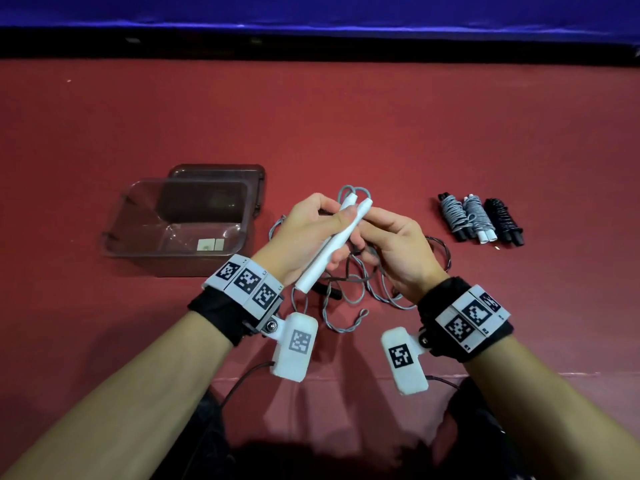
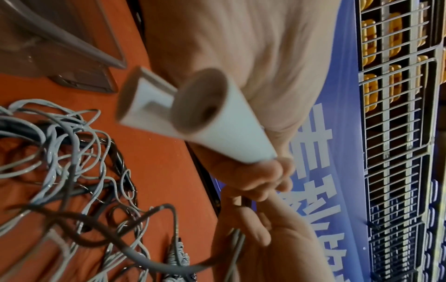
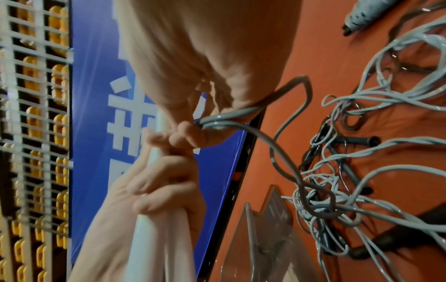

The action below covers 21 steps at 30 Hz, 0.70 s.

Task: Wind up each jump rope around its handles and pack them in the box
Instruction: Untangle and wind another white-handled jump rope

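Red tabletop (image 1: 381, 133) holds your clear plastic box (image 1: 138, 216), unfilled, and three wound ropes (image 1: 479, 220). Your left hand (image 1: 304, 233) grips both white handles (image 1: 332, 244); your right hand (image 1: 394, 247) pinches the grey cord (image 3: 241, 112). Loose loops (image 1: 346, 292) below may knot as you wind.

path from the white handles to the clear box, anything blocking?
Nothing visible. The left hand holds the pair of white plastic handles just right of the open clear plastic box; its dark lid sits behind it.
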Each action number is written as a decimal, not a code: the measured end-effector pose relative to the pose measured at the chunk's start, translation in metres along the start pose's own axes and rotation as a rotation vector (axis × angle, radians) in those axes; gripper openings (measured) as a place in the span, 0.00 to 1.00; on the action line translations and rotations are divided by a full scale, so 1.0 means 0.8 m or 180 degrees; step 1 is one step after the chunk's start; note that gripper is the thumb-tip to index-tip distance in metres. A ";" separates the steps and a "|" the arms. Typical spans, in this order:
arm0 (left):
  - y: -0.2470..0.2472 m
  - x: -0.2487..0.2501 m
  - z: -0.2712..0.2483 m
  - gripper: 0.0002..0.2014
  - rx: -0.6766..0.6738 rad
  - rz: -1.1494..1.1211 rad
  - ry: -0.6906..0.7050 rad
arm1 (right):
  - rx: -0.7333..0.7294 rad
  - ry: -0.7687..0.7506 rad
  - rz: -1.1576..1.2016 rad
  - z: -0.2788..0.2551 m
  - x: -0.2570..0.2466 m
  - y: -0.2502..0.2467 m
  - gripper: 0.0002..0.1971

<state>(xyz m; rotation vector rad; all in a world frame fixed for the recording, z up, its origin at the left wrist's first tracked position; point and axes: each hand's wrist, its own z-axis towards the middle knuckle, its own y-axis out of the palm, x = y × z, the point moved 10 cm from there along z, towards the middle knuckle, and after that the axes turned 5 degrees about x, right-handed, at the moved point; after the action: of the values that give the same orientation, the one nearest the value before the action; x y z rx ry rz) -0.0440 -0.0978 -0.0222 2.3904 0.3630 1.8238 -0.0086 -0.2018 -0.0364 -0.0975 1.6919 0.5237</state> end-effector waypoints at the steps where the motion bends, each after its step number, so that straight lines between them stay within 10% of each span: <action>1: -0.003 -0.003 0.001 0.14 0.0089 -0.0042 -0.0039 | -0.0047 0.0025 -0.0052 0.000 0.001 0.002 0.08; 9: 0.008 -0.008 -0.006 0.10 -0.0508 0.0309 -0.0239 | -0.0263 0.0083 -0.0643 -0.007 0.001 -0.008 0.08; 21: -0.002 -0.018 0.006 0.15 0.0062 0.1930 0.0217 | 0.0445 -0.0193 -0.1121 -0.011 -0.009 -0.008 0.13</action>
<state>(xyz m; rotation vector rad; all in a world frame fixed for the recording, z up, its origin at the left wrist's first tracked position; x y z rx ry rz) -0.0437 -0.0994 -0.0376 2.6479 -0.3913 2.1235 -0.0132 -0.2129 -0.0302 -0.2698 1.6022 0.1432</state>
